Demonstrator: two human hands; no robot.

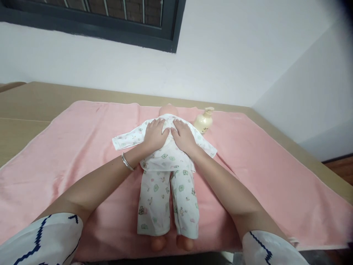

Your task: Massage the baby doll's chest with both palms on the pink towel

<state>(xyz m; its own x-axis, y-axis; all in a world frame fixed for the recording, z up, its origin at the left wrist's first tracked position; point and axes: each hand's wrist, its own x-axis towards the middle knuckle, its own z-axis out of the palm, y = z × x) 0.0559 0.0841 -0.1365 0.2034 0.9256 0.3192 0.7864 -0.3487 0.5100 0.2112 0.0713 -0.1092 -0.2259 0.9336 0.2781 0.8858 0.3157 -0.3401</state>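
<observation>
A: What is largest around the doll, with the clock centred on its torso?

B: A white wall at twelve, then the wooden tabletop, then a pink cloth spread over it. A dark-framed window is set in the wall at eleven.

A: And the doll?

B: It lies on the cloth between the person's forearms, head at twelve, feet at six. Whether it is face up or face down cannot be told. It wears a white printed shirt, with one sleeve out to nine and the other between three and four, and matching trousers.

A: The hands?

B: Both are open, palms down on the shirt, gripping nothing. The left hand comes in from eight, the right hand from four; their fingers point toward twelve and their thumb tips nearly meet.

A: Anything smaller?

B: A cream pump bottle stands at two, just beside the shirt's shoulder, and a silver bracelet circles the left wrist.
</observation>
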